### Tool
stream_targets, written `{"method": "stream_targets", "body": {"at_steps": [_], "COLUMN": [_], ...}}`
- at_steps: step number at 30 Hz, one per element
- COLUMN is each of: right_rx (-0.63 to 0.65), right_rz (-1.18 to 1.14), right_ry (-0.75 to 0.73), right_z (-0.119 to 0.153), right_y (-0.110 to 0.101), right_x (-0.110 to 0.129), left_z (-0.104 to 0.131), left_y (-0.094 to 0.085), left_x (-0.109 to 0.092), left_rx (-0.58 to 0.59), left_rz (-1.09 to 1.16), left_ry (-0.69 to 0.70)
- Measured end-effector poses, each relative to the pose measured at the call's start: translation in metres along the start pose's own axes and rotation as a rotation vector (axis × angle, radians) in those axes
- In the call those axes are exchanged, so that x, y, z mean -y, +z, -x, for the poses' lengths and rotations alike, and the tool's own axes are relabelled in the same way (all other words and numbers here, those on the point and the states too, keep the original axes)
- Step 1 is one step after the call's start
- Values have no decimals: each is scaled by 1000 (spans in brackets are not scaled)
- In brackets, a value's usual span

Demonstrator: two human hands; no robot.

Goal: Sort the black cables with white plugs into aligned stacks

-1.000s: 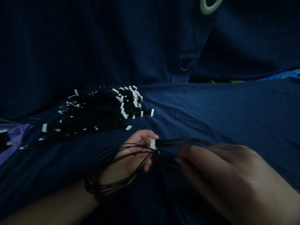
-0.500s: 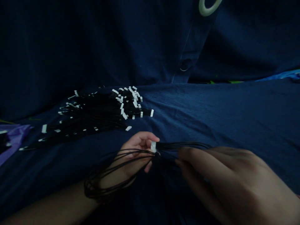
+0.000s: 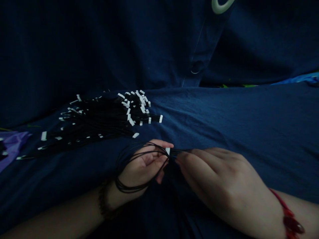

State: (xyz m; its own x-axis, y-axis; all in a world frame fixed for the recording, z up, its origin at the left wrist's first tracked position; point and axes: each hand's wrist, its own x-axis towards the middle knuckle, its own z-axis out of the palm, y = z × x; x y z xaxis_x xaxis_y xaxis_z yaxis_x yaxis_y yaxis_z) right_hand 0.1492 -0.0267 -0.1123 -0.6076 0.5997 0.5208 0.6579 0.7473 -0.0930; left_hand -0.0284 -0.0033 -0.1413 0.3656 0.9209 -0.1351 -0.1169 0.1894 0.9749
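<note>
A bundle of thin black wires with a white connector is between my two hands. My left hand pinches it near the connector, thumb and fingers closed. Wire loops fall back over that hand and round its wrist. From the right, my right hand grips the wires just beyond the connector with closed fingertips, the back of the hand towards me. Its fingertips are partly hidden. Loose wire ends hang below, dark and hard to make out.
Behind my left hand, a pile of black wire harnesses with white connectors lies on the dark blue cloth. A purple bag is at the left edge. Dark clothing with a pale ring fills the top.
My right hand has moved left, closer to the connector. The wire loops have tightened and shifted right round my left hand, which moved slightly right.
</note>
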Motion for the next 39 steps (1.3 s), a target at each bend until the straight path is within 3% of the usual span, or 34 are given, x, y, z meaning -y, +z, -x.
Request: {"method": "stream_targets", "body": {"at_steps": [6, 8, 13, 15, 17, 21, 27, 35, 37, 39], "right_rx": [-21, 11, 581, 652, 636, 454, 319, 374, 427, 482], "right_rz": [189, 155, -91, -87, -154, -382, -455, -506, -708, -1073], "right_ry": [67, 97, 300, 359, 396, 413, 387, 501, 625, 786], "right_z": [-3, -1, 8, 6, 1, -7, -3, -13, -15, -17], "right_y": [-3, -6, -4, -2, 1, 7, 21, 11, 7, 0], "right_x": [-5, -3, 6, 5, 3, 0, 4, 1, -5, -15], "left_z": [-8, -10, -12, -12, -11, -9, -7, -9, -10, -10], "left_y": [-2, -3, -6, -5, -4, 0, 1, -2, -2, -3], "left_x": [5, 7, 6, 6, 6, 6, 7, 9, 8, 8], "left_rx": [-73, -90, -131, -140, -148, -145, -163, -122, -102, -83], "left_rz": [39, 68, 103, 106, 90, 57, 60, 47, 53, 59], "left_ry": [11, -5, -21, -22, -24, -20, 24, 31, 8, -24]}}
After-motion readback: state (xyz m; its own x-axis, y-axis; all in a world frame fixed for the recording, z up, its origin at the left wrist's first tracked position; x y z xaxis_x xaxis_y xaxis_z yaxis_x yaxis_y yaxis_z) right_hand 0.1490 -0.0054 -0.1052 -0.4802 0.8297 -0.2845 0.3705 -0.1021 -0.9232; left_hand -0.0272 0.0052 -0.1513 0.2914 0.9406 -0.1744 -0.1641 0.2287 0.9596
